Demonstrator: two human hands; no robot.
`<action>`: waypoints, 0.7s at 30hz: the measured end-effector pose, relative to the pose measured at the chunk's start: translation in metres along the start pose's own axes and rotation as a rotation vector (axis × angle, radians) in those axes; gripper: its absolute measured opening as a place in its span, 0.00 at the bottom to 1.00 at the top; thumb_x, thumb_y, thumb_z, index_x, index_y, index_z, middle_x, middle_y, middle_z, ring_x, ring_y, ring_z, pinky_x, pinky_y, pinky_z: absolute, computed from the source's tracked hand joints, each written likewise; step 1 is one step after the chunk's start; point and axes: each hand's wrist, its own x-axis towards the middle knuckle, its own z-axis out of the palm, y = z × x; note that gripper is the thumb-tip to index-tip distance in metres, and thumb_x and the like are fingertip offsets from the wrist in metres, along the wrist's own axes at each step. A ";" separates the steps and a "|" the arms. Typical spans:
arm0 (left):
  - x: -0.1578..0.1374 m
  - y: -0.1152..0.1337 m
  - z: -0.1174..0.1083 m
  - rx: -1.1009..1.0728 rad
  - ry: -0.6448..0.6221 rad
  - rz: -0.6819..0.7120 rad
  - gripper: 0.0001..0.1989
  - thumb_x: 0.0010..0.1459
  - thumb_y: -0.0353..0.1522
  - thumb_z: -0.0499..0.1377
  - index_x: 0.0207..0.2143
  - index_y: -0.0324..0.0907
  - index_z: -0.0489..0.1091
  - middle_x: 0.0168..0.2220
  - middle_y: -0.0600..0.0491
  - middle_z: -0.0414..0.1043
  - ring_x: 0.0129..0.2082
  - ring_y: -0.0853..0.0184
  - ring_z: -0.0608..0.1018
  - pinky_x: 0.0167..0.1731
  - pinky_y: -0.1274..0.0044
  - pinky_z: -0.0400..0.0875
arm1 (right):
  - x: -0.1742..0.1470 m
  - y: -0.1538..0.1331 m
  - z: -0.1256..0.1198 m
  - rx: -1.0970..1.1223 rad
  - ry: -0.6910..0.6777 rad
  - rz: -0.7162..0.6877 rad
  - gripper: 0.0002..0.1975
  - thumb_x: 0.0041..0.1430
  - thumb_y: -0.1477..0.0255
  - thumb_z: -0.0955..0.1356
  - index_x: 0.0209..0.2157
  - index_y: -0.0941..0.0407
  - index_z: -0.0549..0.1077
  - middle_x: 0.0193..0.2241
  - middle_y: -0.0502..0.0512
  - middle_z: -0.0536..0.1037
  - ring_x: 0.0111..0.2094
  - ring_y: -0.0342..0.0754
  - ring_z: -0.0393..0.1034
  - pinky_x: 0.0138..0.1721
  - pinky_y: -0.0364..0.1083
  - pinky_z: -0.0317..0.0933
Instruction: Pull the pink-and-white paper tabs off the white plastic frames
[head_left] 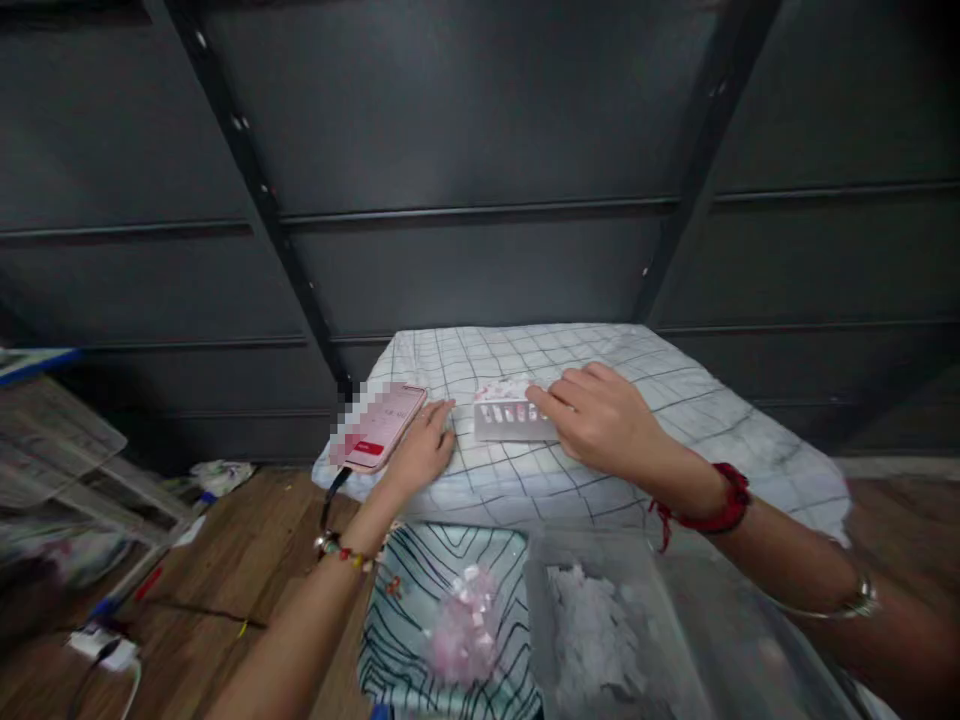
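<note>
Centrally, right hand [604,418] curls fingers at press-on nail box [504,427], grip unclear; left hand [424,448], fingers apart, lies beside smartphone [391,420], centre-left.

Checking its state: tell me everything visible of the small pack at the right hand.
The small pack rests on the checked white cloth, long side roughly crosswise. Its upper strip is white with pinkish patterning; the grey plastic-looking part below shows a row of small pale pieces. The right hand partly hides its right end and seems to touch it.
</note>
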 end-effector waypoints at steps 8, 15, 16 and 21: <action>-0.001 0.006 -0.001 0.001 0.012 0.009 0.23 0.56 0.28 0.46 0.55 0.35 0.55 0.56 0.43 0.58 0.58 0.60 0.57 0.58 0.66 0.50 | -0.012 -0.001 -0.003 0.091 -0.026 0.032 0.13 0.51 0.82 0.59 0.34 0.62 0.72 0.20 0.53 0.69 0.26 0.45 0.56 0.29 0.45 0.47; -0.001 0.003 0.001 -0.009 0.019 0.013 0.23 0.56 0.27 0.45 0.55 0.33 0.55 0.56 0.42 0.57 0.58 0.60 0.57 0.58 0.66 0.51 | -0.015 -0.007 0.001 0.093 -0.028 0.072 0.13 0.50 0.82 0.58 0.32 0.62 0.73 0.19 0.53 0.68 0.25 0.45 0.56 0.29 0.45 0.48; -0.001 0.003 0.000 -0.008 0.019 0.015 0.23 0.56 0.27 0.45 0.55 0.33 0.55 0.56 0.42 0.57 0.58 0.60 0.57 0.58 0.65 0.51 | -0.015 -0.008 0.000 0.107 -0.019 0.073 0.13 0.50 0.82 0.58 0.32 0.62 0.73 0.19 0.53 0.68 0.25 0.44 0.56 0.30 0.45 0.49; -0.001 0.005 -0.003 -0.001 0.010 0.007 0.23 0.56 0.27 0.46 0.55 0.34 0.55 0.56 0.42 0.57 0.58 0.60 0.58 0.58 0.65 0.51 | -0.013 -0.014 -0.011 0.186 -0.017 0.081 0.12 0.52 0.81 0.59 0.31 0.60 0.72 0.19 0.51 0.68 0.24 0.43 0.55 0.29 0.45 0.49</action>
